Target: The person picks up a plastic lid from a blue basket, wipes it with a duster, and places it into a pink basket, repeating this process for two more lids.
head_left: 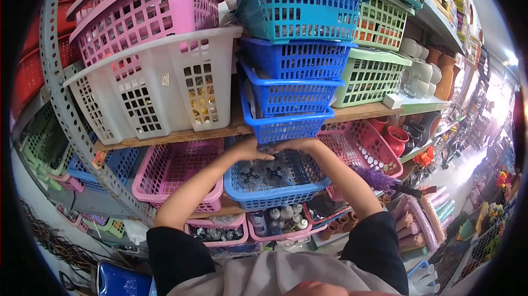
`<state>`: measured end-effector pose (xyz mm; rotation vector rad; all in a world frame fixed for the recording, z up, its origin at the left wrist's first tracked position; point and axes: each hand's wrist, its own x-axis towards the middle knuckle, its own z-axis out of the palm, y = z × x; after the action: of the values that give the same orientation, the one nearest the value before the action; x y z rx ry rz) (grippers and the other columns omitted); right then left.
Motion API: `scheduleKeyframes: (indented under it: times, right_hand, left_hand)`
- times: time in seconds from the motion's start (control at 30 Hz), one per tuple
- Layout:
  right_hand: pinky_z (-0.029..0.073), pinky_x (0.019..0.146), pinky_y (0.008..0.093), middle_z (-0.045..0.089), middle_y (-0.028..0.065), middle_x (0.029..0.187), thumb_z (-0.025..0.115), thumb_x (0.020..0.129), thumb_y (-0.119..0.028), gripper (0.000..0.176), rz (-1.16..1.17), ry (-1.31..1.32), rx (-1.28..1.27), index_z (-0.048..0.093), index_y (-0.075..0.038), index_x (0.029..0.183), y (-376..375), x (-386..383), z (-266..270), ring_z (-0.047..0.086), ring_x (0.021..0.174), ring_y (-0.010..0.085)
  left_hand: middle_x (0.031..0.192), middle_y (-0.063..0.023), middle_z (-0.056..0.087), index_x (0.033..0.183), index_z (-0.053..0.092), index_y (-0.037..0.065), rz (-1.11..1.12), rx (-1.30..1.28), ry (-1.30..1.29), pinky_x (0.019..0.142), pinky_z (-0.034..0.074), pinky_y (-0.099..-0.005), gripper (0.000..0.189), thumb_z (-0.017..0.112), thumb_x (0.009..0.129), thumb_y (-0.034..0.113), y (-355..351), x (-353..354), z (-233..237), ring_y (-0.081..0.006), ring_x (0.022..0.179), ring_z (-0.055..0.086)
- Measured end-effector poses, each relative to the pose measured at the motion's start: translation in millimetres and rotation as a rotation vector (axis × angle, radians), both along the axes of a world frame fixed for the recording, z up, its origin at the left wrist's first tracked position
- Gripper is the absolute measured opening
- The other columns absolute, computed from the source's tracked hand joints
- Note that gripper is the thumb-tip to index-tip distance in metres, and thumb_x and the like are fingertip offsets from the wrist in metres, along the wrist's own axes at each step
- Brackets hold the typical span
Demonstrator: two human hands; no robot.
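Observation:
Both of my arms reach forward over a light blue basket (275,199) on the middle shelf. Inside it lie clear wrapped items with dark flower-like shapes (261,175). My left hand (252,150) is over the back of this basket, thumb stretched out to the right. Close beside it, my right hand (296,144) has its fingers pointing left, just under the lowest dark blue basket (291,128). Something clear and shiny shows between the hands, too small to make out. The fingertips of both hands are partly hidden.
A white basket (159,84) and stacked blue baskets stand on the wooden shelf (236,130) above my hands. Pink baskets (179,172) flank the light blue one. A perforated metal post (71,103) rises at left. Purple flowers (374,177) stick out near my right forearm.

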<state>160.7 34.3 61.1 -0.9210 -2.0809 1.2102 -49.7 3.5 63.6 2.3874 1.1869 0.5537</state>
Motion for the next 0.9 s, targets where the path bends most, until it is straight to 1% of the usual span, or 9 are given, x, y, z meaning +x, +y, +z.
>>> scheduleKeyframes:
  times: [0.13,0.23,0.37,0.47,0.57,0.6,0.7,0.83,0.9]
  right_hand:
    - [0.048,0.084,0.0349,0.065,0.0126,0.109,0.081,0.066,-0.016,0.052,-0.077,-0.248,-0.001,0.062,0.001,0.111,13,-7,0,0.059,0.099,0.0221]
    - [0.047,0.086,0.0388,0.058,0.0141,0.121,0.083,0.062,-0.025,0.071,-0.091,-0.387,-0.106,0.055,-0.003,0.124,27,-8,-4,0.055,0.107,0.0246]
    - [0.048,0.085,0.0408,0.056,0.0147,0.124,0.084,0.056,-0.033,0.083,-0.128,-0.539,-0.126,0.052,-0.007,0.128,61,-8,-37,0.054,0.109,0.0265]
    - [0.049,0.083,0.039,0.061,0.016,0.114,0.084,0.054,-0.031,0.074,-0.091,-0.575,-0.071,0.06,-0.005,0.119,85,-12,-63,0.058,0.102,0.0263]
    - [0.048,0.084,0.0383,0.063,0.0173,0.107,0.085,0.053,-0.031,0.065,0.03,-0.68,0.202,0.065,-0.004,0.109,158,-13,-132,0.061,0.096,0.0281]
    - [0.048,0.085,0.0389,0.063,0.0175,0.107,0.084,0.053,-0.031,0.064,0.067,-0.676,0.37,0.065,-0.005,0.108,156,-16,-131,0.061,0.096,0.0286]
    - [0.047,0.086,0.0391,0.064,0.0182,0.106,0.085,0.052,-0.032,0.061,0.248,-0.696,0.331,0.066,-0.007,0.104,116,-22,-101,0.061,0.096,0.0308]
    - [0.045,0.091,0.04,0.062,0.018,0.112,0.085,0.051,-0.034,0.067,0.156,-0.465,0.553,0.064,-0.01,0.11,131,-16,-131,0.058,0.105,0.0314]
    - [0.042,0.096,0.0415,0.057,0.0184,0.122,0.084,0.053,-0.037,0.079,0.158,-0.802,0.368,0.056,-0.012,0.122,121,-22,-112,0.052,0.116,0.0331]
  left_hand:
    - [0.128,-0.0179,0.053,0.128,0.049,0.004,-0.015,-0.29,0.008,0.101,0.037,-0.036,0.086,0.087,0.06,0.039,53,4,-26,-0.0273,0.119,0.049]
    - [0.132,-0.0194,0.048,0.133,0.043,0.002,-0.014,-0.097,-0.001,0.103,0.036,-0.0378,0.1,0.089,0.053,0.041,101,5,-73,-0.0307,0.122,0.046]
    - [0.137,-0.0273,0.039,0.134,0.037,-0.008,-0.019,-0.015,0.191,0.106,0.03,-0.0393,0.111,0.085,0.053,0.05,99,13,-67,-0.0363,0.127,0.04]
    - [0.135,-0.028,0.041,0.127,0.044,-0.01,-0.026,0.033,0.346,0.105,0.032,-0.0382,0.101,0.086,0.054,0.047,114,19,-82,-0.0368,0.126,0.041]
    - [0.128,-0.0229,0.05,0.124,0.051,-0.003,-0.019,0.089,0.337,0.104,0.034,-0.0394,0.09,0.086,0.054,0.043,184,15,-162,-0.0358,0.124,0.043]
    - [0.126,-0.0212,0.053,0.124,0.052,0.0,-0.052,0.037,0.306,0.104,0.034,-0.0398,0.087,0.086,0.054,0.041,168,18,-142,-0.0353,0.124,0.044]
    - [0.123,-0.0194,0.056,0.127,0.05,0.004,0.097,0.093,0.586,0.106,0.031,-0.0427,0.084,0.082,0.061,0.043,99,32,-92,-0.0379,0.124,0.043]
    - [0.129,-0.0215,0.049,0.13,0.046,0.003,0.137,0.157,0.746,0.107,0.027,-0.0462,0.085,0.076,0.067,0.051,94,34,-92,-0.0414,0.125,0.039]
    - [0.131,-0.022,0.047,0.13,0.046,0.002,0.133,0.173,0.708,0.107,0.028,-0.046,0.084,0.075,0.068,0.051,91,30,-87,-0.0409,0.126,0.038]
